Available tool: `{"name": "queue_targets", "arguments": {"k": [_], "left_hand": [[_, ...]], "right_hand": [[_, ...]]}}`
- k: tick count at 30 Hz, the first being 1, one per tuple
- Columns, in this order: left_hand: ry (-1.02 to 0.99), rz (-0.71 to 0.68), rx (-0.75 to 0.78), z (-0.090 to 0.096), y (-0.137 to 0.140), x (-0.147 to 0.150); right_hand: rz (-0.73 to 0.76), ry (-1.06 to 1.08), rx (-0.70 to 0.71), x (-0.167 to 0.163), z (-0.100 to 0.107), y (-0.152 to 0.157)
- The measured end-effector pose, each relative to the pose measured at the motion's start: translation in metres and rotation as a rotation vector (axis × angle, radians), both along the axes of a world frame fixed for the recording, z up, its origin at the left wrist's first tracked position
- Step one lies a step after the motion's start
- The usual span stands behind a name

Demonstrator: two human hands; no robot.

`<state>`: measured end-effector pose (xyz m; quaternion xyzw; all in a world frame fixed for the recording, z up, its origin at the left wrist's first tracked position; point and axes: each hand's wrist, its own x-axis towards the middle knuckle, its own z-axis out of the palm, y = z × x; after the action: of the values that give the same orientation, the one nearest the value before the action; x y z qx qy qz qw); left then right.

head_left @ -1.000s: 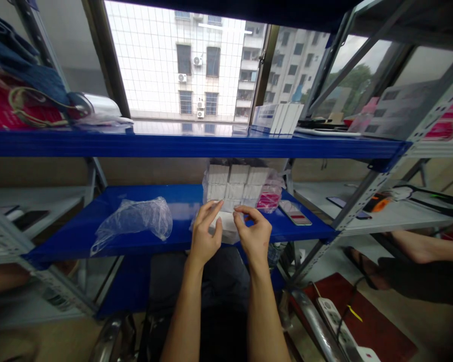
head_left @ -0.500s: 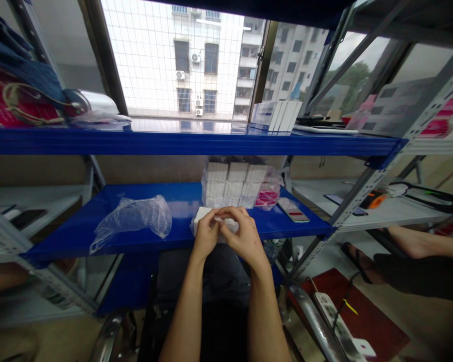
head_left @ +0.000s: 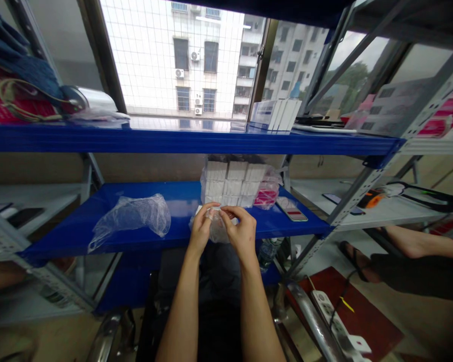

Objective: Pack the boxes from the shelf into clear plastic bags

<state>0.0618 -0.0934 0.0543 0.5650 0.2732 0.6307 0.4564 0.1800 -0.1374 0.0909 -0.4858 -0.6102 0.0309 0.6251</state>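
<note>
A small clear plastic bag (head_left: 218,232) hangs between my hands over the front edge of the blue shelf. My left hand (head_left: 201,227) pinches its upper left side with thumb and index finger. My right hand (head_left: 240,226) is closed on the upper right side, fingers bent in toward the thumb. A white piece, mostly hidden, shows behind my left hand. Just beyond my hands stands a stack of small white boxes (head_left: 232,181) in clear wrapping. To the left, a larger crumpled clear plastic bag (head_left: 136,216) lies on the shelf.
A phone (head_left: 292,210) lies right of the stack, near a pink wrapped bundle (head_left: 266,196). The upper blue shelf (head_left: 166,140) crosses above and carries white boxes (head_left: 277,115). Metal chair arms flank me. A power strip (head_left: 334,319) is low right, near another person's leg.
My hands have drawn slightly apart, and the small plastic bag now hangs down in plain view between them. The camera view has shifted a little.
</note>
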Motion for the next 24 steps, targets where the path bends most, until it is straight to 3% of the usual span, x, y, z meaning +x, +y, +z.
{"name": "queue_targets", "arguments": {"k": [5, 11, 14, 19, 24], "left_hand": [[0.01, -0.001, 0.004, 0.002, 0.005, 0.001], [-0.01, 0.023, -0.011, 0.006, 0.007, 0.002], [-0.036, 0.054, -0.039, 0.005, 0.009, 0.001], [-0.121, 0.067, -0.093, 0.001, 0.014, -0.003], [-0.129, 0.047, -0.107, -0.002, 0.016, -0.003]], "right_hand": [[-0.028, 0.068, 0.002, -0.007, 0.003, -0.004], [0.144, 0.282, -0.209, -0.015, 0.013, -0.018], [0.236, 0.265, -0.331, -0.018, 0.015, -0.023], [0.382, 0.211, -0.509, -0.017, 0.003, -0.018], [0.307, 0.149, -0.474, -0.015, -0.012, -0.004]]}}
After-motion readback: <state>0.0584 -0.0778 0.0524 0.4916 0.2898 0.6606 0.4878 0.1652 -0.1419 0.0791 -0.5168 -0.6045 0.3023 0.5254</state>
